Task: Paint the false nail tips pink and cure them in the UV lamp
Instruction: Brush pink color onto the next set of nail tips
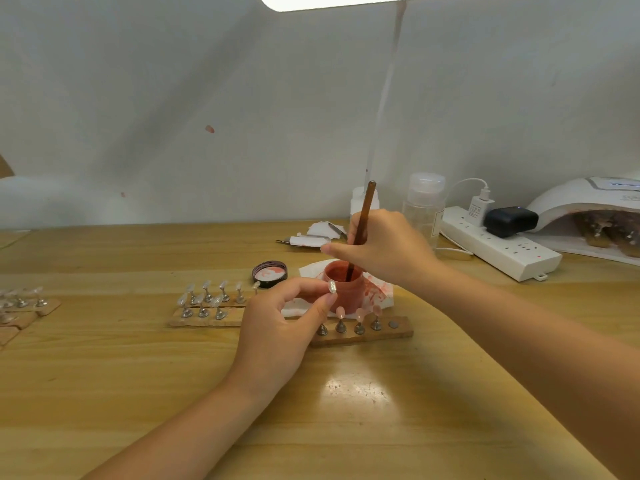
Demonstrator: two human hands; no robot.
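Brush dipped in pink paint jar; nail tip held ready.
Right hand [381, 247] grips the brush [362, 230] in the jar [346, 284]; left hand [277, 327] pinches a clear nail tip [332, 286], hiding part of the wooden holder strip [367, 332]. UV lamp [588, 216] stands far right on the surface [138, 393], behind the power strip [502, 247].

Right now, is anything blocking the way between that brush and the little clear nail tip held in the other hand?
Nothing visible does. The right hand holds the brush with its tip dipped in the pink pot. The left hand pinches the clear nail tip right beside the pot's rim, with only open air between them.
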